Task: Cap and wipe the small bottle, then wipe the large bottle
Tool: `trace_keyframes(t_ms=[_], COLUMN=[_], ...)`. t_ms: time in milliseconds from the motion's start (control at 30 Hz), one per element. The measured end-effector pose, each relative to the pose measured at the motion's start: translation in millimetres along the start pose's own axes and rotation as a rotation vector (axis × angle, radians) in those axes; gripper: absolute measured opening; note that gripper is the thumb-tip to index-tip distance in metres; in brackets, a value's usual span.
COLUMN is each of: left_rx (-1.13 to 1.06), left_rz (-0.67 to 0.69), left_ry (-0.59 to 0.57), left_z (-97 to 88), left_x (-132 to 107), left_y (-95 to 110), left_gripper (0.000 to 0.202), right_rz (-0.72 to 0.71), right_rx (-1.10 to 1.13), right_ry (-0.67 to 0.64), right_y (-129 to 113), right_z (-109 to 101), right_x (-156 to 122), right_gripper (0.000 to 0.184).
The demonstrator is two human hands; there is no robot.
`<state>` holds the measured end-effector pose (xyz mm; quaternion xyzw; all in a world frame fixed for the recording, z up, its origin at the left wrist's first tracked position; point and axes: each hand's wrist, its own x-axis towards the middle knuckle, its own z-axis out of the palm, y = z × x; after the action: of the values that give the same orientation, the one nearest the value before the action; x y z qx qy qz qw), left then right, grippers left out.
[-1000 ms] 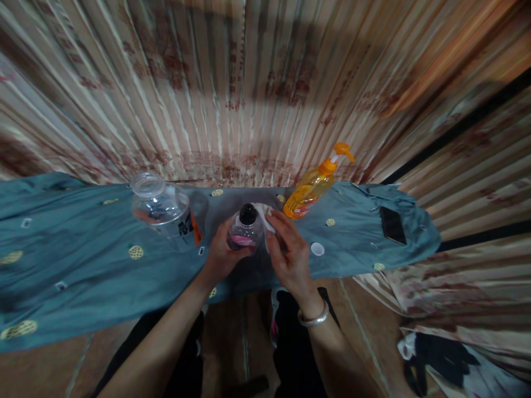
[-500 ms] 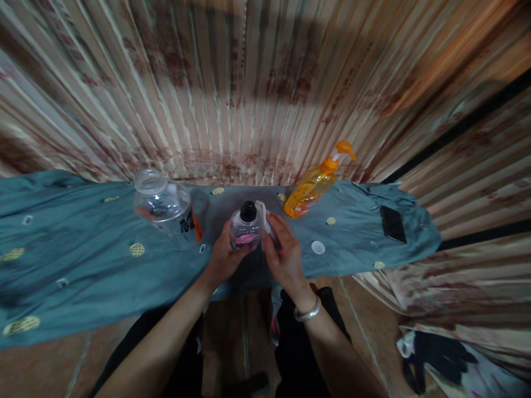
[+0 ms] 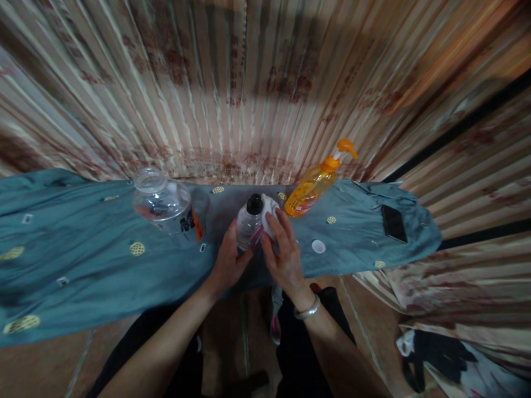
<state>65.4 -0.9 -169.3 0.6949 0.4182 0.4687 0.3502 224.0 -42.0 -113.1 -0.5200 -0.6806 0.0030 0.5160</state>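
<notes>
My left hand (image 3: 229, 258) is wrapped round the left side of a clear plastic bottle (image 3: 248, 226) with a black cap and a pink label. My right hand (image 3: 284, 251) presses a white cloth (image 3: 269, 213) against the bottle's right side, with the fingers closed on it. The bottle tilts a little to the right, and part of its label is covered by the cloth and fingers. A silver bangle circles my right wrist. To the right of the hands stands an orange pump bottle (image 3: 309, 190) of yellow-orange liquid.
A large clear open jar (image 3: 164, 207) with an orange and black label stands on the left of the teal cloth-covered table (image 3: 103, 282). A white round lid (image 3: 318, 246) and a black phone (image 3: 393, 223) lie on the right. Pleated curtains (image 3: 257, 99) hang behind.
The bottle has turned and tipped slightly right, so its pink label now faces more to the right. The white cloth has come further round its side, and my right fingers have spread over it.
</notes>
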Motion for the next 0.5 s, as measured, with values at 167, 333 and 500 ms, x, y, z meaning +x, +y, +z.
trace_keyframes(t_ms=[167, 333, 500], left_rx=[-0.018, -0.063, -0.131], left_rz=[-0.050, -0.092, -0.117], left_ry=[-0.048, -0.066, -0.059], left_z=[3.3, -0.5, -4.6], left_x=[-5, 1, 5], left_y=[0, 15, 22], left_gripper=[0.063, 0.054, 0.054], right_rz=[0.100, 0.027, 0.031], right_rx=[0.092, 0.072, 0.077], right_ry=[0.035, 0.011, -0.016], right_y=[3, -19, -17], right_z=[-6, -14, -11], right_x=[3, 3, -4], right_gripper=[0.044, 0.047, 0.045])
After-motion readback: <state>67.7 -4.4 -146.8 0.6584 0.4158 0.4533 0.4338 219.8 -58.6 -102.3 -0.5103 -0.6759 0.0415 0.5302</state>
